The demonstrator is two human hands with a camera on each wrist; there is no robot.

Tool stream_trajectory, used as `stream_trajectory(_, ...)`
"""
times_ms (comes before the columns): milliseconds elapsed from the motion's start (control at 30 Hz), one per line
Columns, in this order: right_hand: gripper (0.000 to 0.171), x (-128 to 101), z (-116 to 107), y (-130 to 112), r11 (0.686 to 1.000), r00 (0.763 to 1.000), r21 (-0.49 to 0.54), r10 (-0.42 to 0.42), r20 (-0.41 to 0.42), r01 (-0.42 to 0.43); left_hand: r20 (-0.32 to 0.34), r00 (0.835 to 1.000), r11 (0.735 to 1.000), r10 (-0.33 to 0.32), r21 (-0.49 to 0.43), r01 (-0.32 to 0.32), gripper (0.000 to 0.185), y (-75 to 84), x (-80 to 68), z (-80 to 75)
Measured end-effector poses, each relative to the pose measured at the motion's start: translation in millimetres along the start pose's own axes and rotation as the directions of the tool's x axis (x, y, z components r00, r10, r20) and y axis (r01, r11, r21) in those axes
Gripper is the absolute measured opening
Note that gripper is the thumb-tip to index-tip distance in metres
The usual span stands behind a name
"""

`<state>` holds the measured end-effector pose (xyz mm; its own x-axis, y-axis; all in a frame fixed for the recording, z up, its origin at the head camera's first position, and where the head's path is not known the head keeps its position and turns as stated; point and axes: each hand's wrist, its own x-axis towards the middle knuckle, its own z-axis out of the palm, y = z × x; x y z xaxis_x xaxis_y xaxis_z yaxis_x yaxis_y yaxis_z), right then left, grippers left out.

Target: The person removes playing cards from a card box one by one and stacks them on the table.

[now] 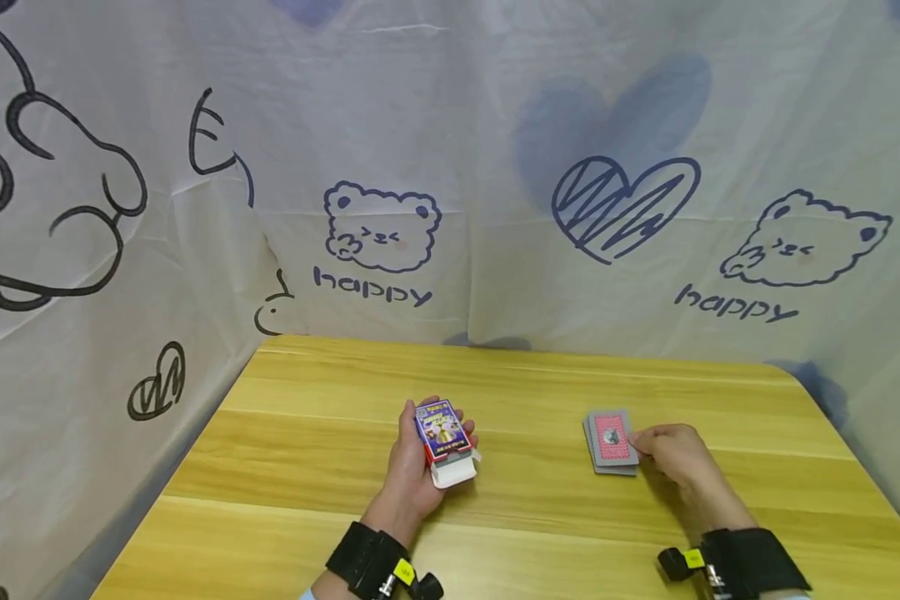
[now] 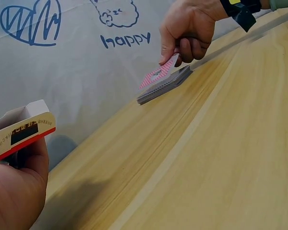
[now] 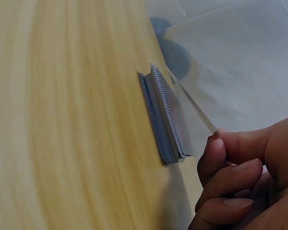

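Note:
My left hand (image 1: 411,471) grips a blue and red card box (image 1: 441,431) just above the wooden table (image 1: 292,467), its white flap (image 1: 453,473) hanging open toward me. The left wrist view shows the box's white end (image 2: 23,132) in my palm. To the right, a deck of red-backed cards (image 1: 612,442) lies flat on the table. My right hand (image 1: 671,454) pinches the deck's top card (image 2: 156,75) at its near edge and tilts it up off the deck (image 2: 167,85). In the right wrist view the deck's edge (image 3: 162,117) lies just beyond my curled fingers (image 3: 221,167).
A white cloth (image 1: 495,167) printed with bears, hearts and "happy" hangs round the table's back and both sides. The table's left edge (image 1: 172,467) and right edge (image 1: 862,450) meet the cloth. Black wrist straps (image 1: 750,562) sit on both arms.

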<state>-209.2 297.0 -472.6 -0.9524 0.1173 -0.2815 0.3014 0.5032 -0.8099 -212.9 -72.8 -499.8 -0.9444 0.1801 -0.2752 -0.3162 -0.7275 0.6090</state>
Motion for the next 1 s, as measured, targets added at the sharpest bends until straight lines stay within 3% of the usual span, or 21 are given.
stream_trajectory(600, 0.028, 1.2, 6.8, 3.4, 0.999, 0.999, -0.017, 0.032, 0.003, -0.032, 0.020, 1.000, 1.000, -0.002, -0.003, 0.002, 0.063, 0.7, -1.0, -0.8)
stream_trajectory(1000, 0.032, 6.0, 12.2, 4.4, 0.986, 0.999, -0.168, -0.017, -0.050, 0.009, 0.009, 1.000, 1.000, 0.006, 0.008, -0.006, 0.064, 0.4, -0.9, -0.8)
